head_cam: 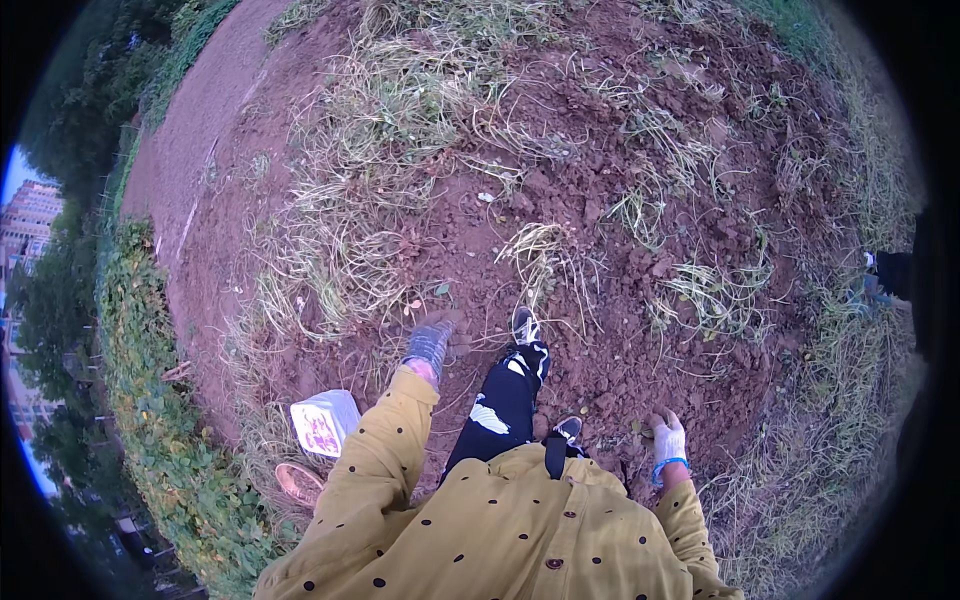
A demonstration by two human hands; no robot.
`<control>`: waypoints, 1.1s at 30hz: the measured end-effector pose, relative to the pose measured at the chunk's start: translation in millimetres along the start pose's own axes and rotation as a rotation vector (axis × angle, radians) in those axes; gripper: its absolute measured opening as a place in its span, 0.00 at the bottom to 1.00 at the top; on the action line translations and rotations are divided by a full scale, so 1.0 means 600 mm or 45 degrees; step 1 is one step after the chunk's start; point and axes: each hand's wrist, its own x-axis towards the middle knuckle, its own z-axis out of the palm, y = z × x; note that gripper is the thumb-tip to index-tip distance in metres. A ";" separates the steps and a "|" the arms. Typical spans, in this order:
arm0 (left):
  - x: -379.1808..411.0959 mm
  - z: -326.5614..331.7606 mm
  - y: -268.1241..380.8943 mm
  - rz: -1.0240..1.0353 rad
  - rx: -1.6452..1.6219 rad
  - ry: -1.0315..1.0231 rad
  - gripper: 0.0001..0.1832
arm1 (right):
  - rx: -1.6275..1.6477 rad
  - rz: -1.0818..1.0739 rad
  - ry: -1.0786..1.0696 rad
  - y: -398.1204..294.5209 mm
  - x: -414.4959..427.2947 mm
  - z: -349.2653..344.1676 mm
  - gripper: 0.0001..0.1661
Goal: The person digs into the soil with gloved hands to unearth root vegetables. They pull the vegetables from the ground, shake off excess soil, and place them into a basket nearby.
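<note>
My left hand [433, 339], in a grey knit glove with soil-dark fingers, hangs over the reddish soil beside my forward leg. Nothing shows in it, though its fingers are blurred. Off to my right side, my right hand [667, 439] wears a pale glove with a blue band at the wrist. Its fingers are loosely bent, and I see nothing held. Ahead of my front shoe [525, 325] lies a small bunch of uprooted plants [541, 251] with pale stems. A larger heap of such plants [390, 150] spreads beyond my left hand.
To my left stand a white plastic bucket [327, 421] with red printing and a round basket [298, 484]. Scattered stems [716, 296] cover broken soil on the right. A leafy green crop row [165, 420] borders the left. At the far right edge is a person's dark-clothed leg [896, 274].
</note>
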 end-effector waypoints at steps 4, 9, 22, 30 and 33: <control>0.124 0.030 0.052 -0.044 -0.050 -0.008 0.14 | -0.225 0.029 -0.099 -0.081 0.022 0.084 0.21; 0.274 0.067 0.133 -0.039 0.159 0.066 0.13 | -0.488 0.078 -0.197 -0.216 0.028 0.185 0.24; 0.597 0.351 0.060 0.268 1.129 0.024 0.44 | -0.874 -0.473 -0.306 -0.287 0.586 0.315 0.32; 0.766 0.405 -0.216 -0.068 1.589 0.117 0.73 | -1.150 -0.242 -0.171 -0.161 0.944 0.422 0.60; 0.806 0.354 -0.370 -0.009 1.133 0.101 0.60 | -0.847 -0.062 -0.178 -0.097 0.996 0.439 0.70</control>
